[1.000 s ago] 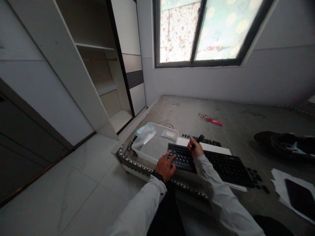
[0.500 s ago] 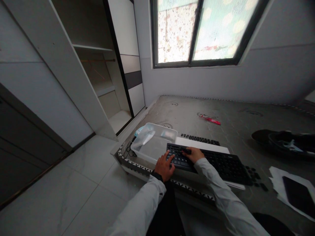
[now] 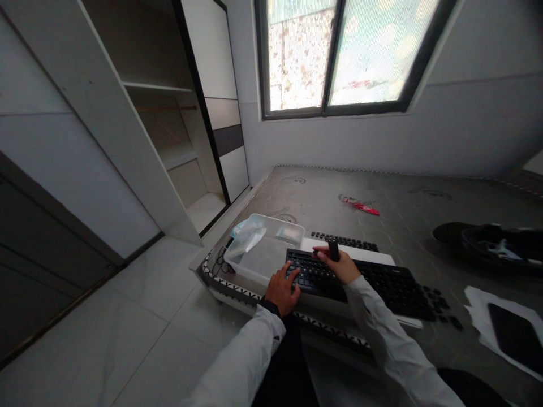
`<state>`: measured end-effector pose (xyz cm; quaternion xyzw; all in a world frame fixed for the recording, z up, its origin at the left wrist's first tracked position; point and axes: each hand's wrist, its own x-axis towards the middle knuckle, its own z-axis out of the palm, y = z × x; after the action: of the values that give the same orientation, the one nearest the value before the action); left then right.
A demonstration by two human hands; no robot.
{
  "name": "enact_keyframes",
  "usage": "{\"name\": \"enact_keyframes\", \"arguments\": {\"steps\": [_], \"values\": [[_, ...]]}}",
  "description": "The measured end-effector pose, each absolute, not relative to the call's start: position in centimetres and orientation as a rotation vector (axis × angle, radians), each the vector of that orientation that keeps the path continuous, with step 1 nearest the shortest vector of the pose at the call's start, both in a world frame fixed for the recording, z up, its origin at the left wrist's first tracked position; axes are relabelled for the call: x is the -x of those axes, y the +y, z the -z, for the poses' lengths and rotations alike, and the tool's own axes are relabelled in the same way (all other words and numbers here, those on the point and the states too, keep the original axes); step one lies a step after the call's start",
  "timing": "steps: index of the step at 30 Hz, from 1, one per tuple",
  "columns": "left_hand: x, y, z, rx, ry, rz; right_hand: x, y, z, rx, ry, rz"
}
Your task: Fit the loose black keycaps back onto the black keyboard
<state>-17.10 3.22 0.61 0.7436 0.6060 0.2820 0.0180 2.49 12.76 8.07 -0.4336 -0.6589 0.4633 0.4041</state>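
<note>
A black keyboard (image 3: pixel 382 285) lies across a white sheet or board (image 3: pixel 373 254) on the mattress; some keys at its left end appear to be off. My left hand (image 3: pixel 283 289) rests on that left end with its fingers spread, holding nothing. Just above the keys, my right hand (image 3: pixel 341 265) is closed round a dark stick-like tool (image 3: pixel 334 250), which stands up out of the fist. At the right fingertips is a small dark piece, too small to make out for certain. Loose black keycaps (image 3: pixel 345 241) sit in rows behind the sheet, and more keycaps (image 3: pixel 436 299) lie off the keyboard's right end.
A clear plastic box (image 3: pixel 258 263) with bags in it stands left of the keyboard, beside a thin black cable (image 3: pixel 220 260). Farther back lies a red wrapper (image 3: pixel 360 206). On the right are a black bag-like item (image 3: pixel 492 243) and a dark phone-like slab (image 3: pixel 515 333) on white paper.
My right hand has lifted a little from the keys, and the tool in it has turned from lying flat to upright. My left hand stays on the keyboard.
</note>
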Motion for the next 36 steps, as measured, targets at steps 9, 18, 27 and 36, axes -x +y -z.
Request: {"name": "enact_keyframes", "arguments": {"steps": [9, 18, 27, 36], "values": [[17.0, 3.2, -0.7, -2.327, 1.897, -0.858, -2.9, 9.5, -12.0, 0.876, -1.758, -1.236], [17.1, 3.3, -0.4, -2.319, 1.918, -0.849, -3.4, 7.7, -13.3, 0.835, -1.813, -1.211], [17.1, 3.2, -0.4, -2.340, 1.913, -0.849, -5.4, 6.8, -12.5, 1.045, -1.812, -1.253], [17.0, 3.6, -0.3, -2.383, 1.961, -0.812, -9.3, 7.1, -11.8, 1.129, -1.894, -1.187]]}}
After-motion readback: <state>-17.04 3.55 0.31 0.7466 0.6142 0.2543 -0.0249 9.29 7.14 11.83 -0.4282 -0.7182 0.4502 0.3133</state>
